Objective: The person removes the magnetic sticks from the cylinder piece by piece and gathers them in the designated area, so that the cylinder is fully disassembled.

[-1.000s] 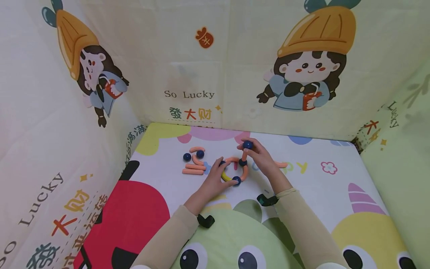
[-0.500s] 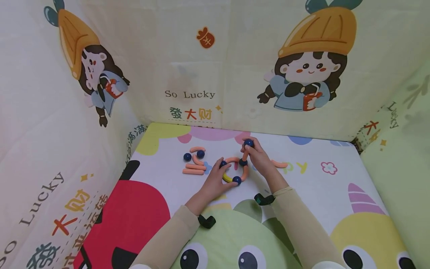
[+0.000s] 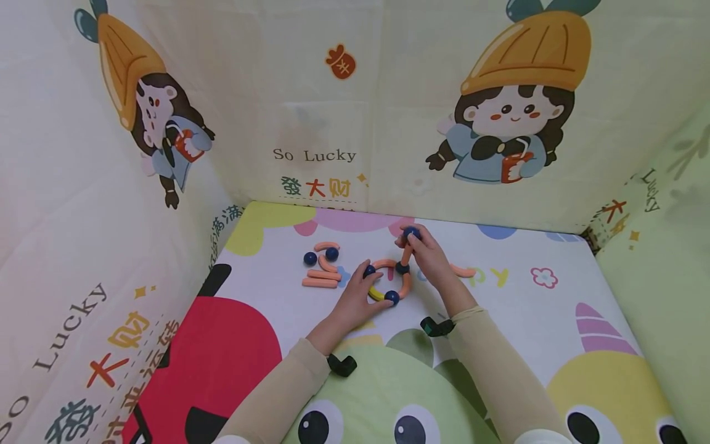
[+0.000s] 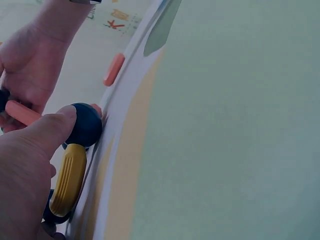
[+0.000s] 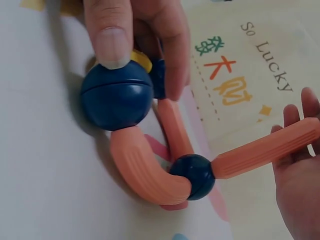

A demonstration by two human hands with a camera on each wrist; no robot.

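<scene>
On the table lies a ring of magnetic building rods and navy balls, with a yellow curved rod (image 4: 69,180) and orange curved rods (image 5: 142,167). My left hand (image 3: 352,299) holds the ring at its left side, the thumb on the near ball (image 5: 117,95) and the fingers at the left ball (image 3: 369,270). From the far-right ball (image 5: 192,176) an orange straight rod (image 5: 265,150) rises, with a navy ball (image 3: 412,233) at its top end. My right hand (image 3: 432,259) grips that top ball and rod between thumb and fingers.
Left of the ring lie two loose navy balls (image 3: 310,259), two curved orange rods (image 3: 327,264) and two straight orange rods (image 3: 321,283). Another orange rod (image 3: 463,271) lies right of my right hand. Printed cloth (image 3: 399,123) walls the table's back and sides.
The right hand has shifted slightly up and away with the top ball, and its thumb now lies on that ball. The left hand and the ring stay in place.
</scene>
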